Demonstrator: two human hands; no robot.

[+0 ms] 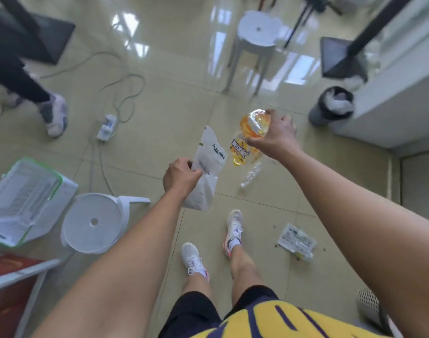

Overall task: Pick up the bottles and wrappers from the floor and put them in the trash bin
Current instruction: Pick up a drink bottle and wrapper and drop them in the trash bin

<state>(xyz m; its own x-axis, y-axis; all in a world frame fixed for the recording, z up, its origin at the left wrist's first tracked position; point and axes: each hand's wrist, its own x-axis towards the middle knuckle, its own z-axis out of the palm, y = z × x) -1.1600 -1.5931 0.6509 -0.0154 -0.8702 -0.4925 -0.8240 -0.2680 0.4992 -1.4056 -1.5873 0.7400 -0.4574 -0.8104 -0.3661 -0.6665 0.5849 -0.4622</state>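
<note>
The right hand [274, 137] clasps a glossy orange plastic bottle [247, 137] and the left hand [180, 178] pinches a crinkled white wrapper pouch [207, 167], both held above the shiny tile. Carrying appears under way; next comes the dark round trash bin [330, 106] ahead. A clear bottle [251, 175] and a flat wrapper [296, 240] remain on the floor.

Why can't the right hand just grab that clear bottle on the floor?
Probably it can't yet. The right hand is already full, gripping the orange bottle, and it is up above the clear bottle, which lies on the floor. Nothing else blocks the way.
</note>
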